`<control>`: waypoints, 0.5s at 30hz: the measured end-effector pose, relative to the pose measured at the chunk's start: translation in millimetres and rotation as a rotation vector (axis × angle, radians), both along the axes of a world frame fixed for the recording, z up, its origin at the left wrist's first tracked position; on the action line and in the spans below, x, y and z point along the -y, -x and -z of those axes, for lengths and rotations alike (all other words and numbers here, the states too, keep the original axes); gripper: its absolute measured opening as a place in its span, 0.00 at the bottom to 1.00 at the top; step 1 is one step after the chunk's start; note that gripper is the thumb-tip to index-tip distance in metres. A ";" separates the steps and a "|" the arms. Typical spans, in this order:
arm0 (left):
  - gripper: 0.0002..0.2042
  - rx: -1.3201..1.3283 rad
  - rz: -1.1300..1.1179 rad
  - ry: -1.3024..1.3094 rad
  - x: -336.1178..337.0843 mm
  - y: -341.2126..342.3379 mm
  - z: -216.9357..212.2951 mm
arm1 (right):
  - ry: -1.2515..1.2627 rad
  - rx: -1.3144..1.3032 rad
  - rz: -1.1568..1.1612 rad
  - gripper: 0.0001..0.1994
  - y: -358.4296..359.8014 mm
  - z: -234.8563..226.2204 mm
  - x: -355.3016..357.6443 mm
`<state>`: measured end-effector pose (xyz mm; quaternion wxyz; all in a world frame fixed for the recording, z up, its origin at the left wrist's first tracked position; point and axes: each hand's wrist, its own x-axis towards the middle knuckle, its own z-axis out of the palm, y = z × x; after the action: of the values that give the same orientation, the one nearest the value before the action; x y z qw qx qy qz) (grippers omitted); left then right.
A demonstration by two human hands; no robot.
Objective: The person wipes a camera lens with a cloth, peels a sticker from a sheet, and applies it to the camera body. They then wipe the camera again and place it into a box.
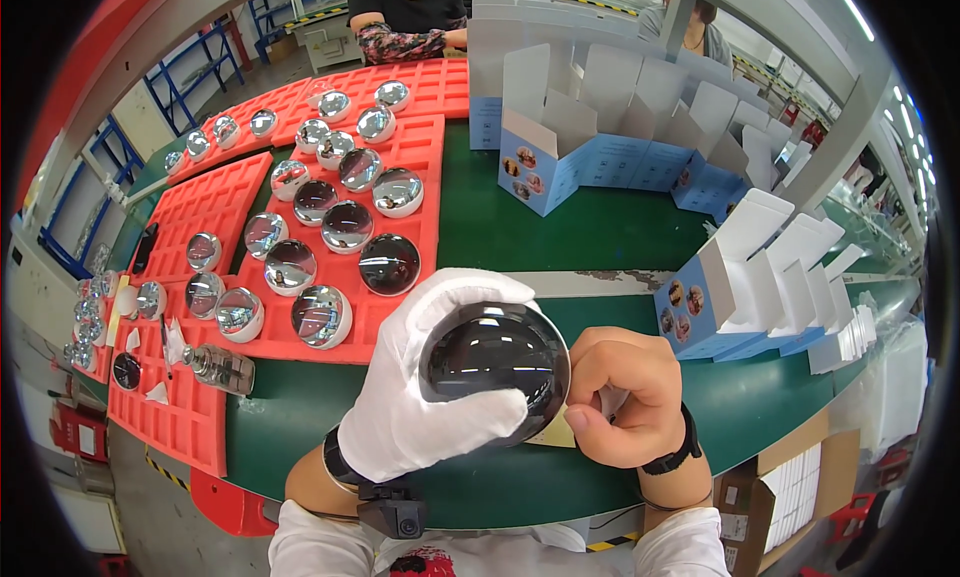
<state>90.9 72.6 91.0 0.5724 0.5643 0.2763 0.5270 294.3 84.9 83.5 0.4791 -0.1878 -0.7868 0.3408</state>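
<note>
My left hand (pixel 400 397), in a white glove, is wrapped round a dark glossy dome-shaped ball (pixel 490 362). Its shiny face is turned up and reflects the ceiling lights. Bare and curled, my right hand (pixel 625 397) is at the ball's right edge, with thumb and fingers closed together. Whatever those fingers may hold is hidden. A pale yellow piece (pixel 553 435) shows below the ball, partly covered by my hands. To the left, several mirror-faced balls with white bases, such as one (pixel 321 317) near the front, sit in red trays (pixel 385 317).
Blue-and-white boxes with raised flaps stand at the back (pixel 540 167) and on the right (pixel 695 302) of the green table (pixel 570 232). A clear bottle (pixel 222 369) lies at the left. An open carton (pixel 835 467) stands at lower right. Another person (pixel 410 22) is across the table.
</note>
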 end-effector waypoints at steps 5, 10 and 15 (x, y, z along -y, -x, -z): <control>0.26 -0.088 -0.023 -0.064 1.5 -1.1 -3.1 | 0.039 0.008 -0.038 0.06 0.3 -0.3 -3.0; 0.30 -0.150 -0.082 -0.006 1.2 -5.4 -4.9 | 0.053 0.000 -0.060 0.09 2.6 5.6 -5.3; 0.24 -0.081 -0.014 0.020 6.2 -6.4 -4.7 | 0.089 -0.036 -0.054 0.11 0.5 14.2 -6.0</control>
<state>97.2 66.4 95.7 0.5625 0.5776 0.3085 0.5048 293.8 90.9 69.3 0.4749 -0.1814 -0.7670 0.3915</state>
